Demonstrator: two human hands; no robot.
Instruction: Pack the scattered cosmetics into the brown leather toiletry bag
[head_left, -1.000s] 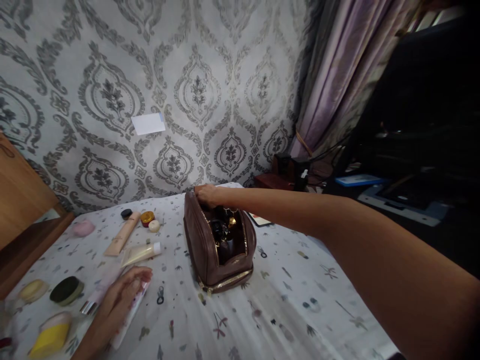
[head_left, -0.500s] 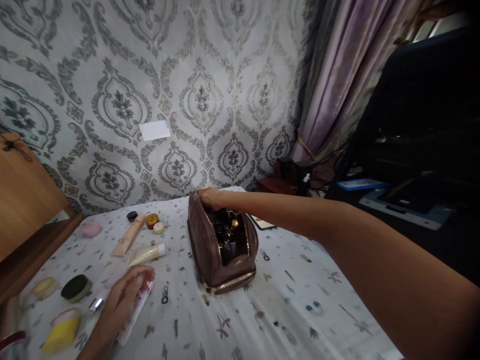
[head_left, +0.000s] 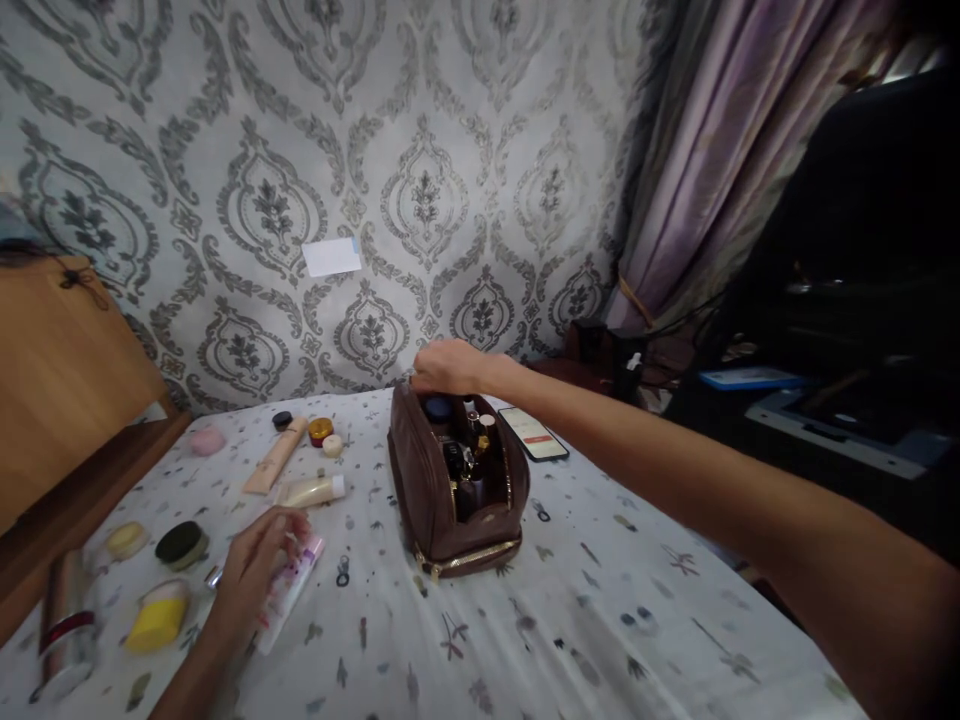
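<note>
At lower left, yellow jar [head_left: 156,618], already out on cloth [head_left: 409,640]; left hand [head_left: 261,550] at pink-white tube [head_left: 291,597], with fingers half bent, cannot tell if gripping. At centre, open brown bag [head_left: 424,485], several bottles [head_left: 471,460] left inside; at far rim, right hand [head_left: 450,367], with fingers hidden, grip unclear.

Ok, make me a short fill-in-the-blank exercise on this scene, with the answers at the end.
1. The top of the brown bag is not closed but ____.
2. As the camera sees it, the right hand is at the brown bag's ____ end, not the near one.
3. In the picture, the phone lies to the ____ of the brown bag.
4. Of the brown bag and the pink-marked tube, the left hand is nearer the ____.

Missing words: open; far; right; tube.
</note>
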